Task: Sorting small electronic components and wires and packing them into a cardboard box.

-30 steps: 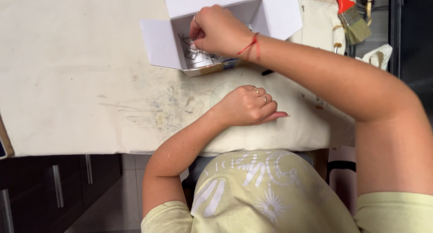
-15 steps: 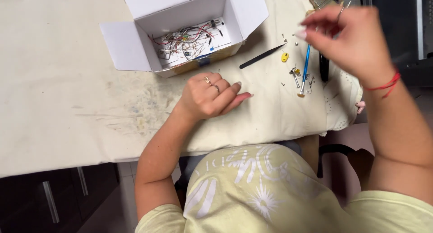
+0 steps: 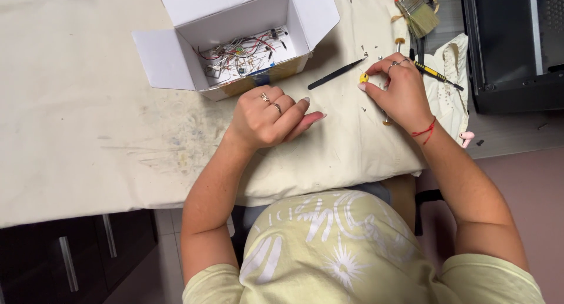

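My left hand (image 3: 267, 119), with rings on two fingers, rests loosely curled on the cream cloth (image 3: 88, 133) just below an open white cardboard box (image 3: 176, 60) and holds nothing. The box holds a tangle of thin wires and small electronic parts (image 3: 247, 54). My right hand (image 3: 399, 95), a red thread at its wrist, lies palm down on the cloth, its fingertips beside a small yellow part (image 3: 364, 77). The end of a thin tool (image 3: 386, 123) peeks out from under the palm; I cannot see whether the hand grips it.
A black tweezer-like tool (image 3: 335, 74) lies between box and right hand. A black and yellow screwdriver (image 3: 435, 74), a red-handled brush (image 3: 414, 10) and tiny screws lie at the upper right. A black case (image 3: 511, 45) stands at the right. Dark drawers (image 3: 70, 257) are below the table edge.
My right hand left the box, swung right holding a blue thin tool in the air, and has now come down onto the cloth. My left hand stayed resting in place.
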